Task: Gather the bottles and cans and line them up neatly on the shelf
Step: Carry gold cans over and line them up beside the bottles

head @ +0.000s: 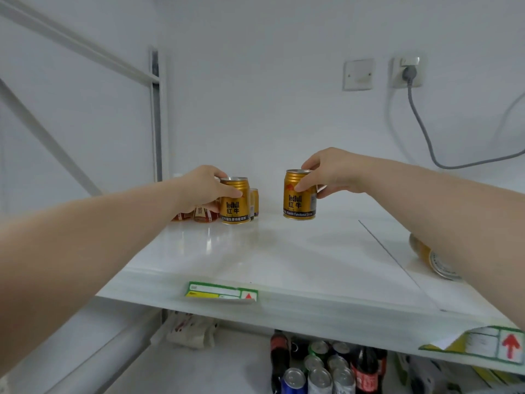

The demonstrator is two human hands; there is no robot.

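Note:
Two gold Red Bull cans stand upright on the white shelf (255, 251). My left hand (203, 184) grips the left gold can (235, 206) near its top. My right hand (331, 174) grips the right gold can (299, 199) by its upper part. Behind the left can stands another gold can (254, 201), mostly hidden. Small red-labelled bottles (203, 214) sit under my left wrist. A gold can (431, 257) lies on its side at the right, partly hidden by my right forearm.
The shelf's front edge carries price tags (221, 291). On the lower shelf stand cola bottles (366, 371) and several cans (321, 376), plus a crumpled white bag (193, 331). A metal upright (155, 115) borders the left; a wall socket with a grey cable (409, 75) is at back right.

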